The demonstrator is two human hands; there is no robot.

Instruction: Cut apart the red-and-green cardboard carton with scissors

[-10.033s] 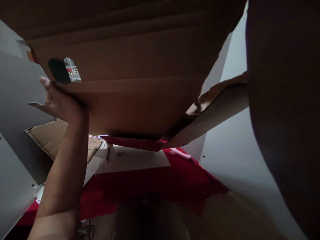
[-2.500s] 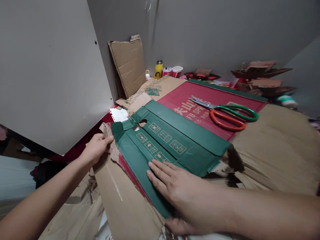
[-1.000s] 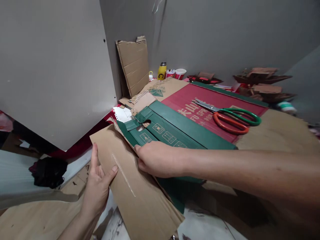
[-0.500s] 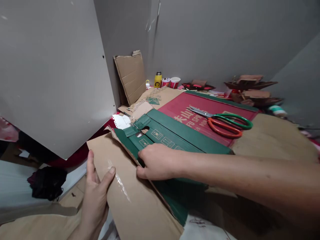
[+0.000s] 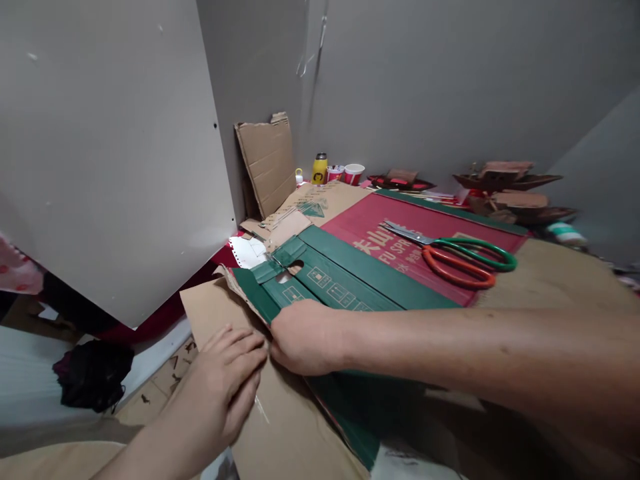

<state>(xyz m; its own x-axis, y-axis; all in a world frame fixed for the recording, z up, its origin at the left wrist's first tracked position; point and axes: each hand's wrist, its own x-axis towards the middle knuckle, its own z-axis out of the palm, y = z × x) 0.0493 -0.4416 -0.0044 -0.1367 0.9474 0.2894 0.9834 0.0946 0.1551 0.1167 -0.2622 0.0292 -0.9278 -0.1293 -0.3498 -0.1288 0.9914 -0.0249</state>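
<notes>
From afar I see two hands meeting on a brown cardboard flap [image 5: 285, 420].

The left hand [image 5: 220, 380] rests on it, fingers together; the right hand [image 5: 305, 337] curls at the edge of the green cardboard [image 5: 380, 280], fingertips hidden, so I cannot tell its grip. The left has shifted from the flap's outer side, so both hands now work close together. Beyond, scissors [image 5: 429, 241] lie on the red panel [image 5: 345, 220], as before.

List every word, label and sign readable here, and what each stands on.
"夫山": red panel, partly covered by scissors.
"FU SPR": red panel, further letters covered or unclear.
Two upward arrows: green cardboard.
Too small to read: captions by the green cardboard's signs; print on brown cardboard.
</notes>
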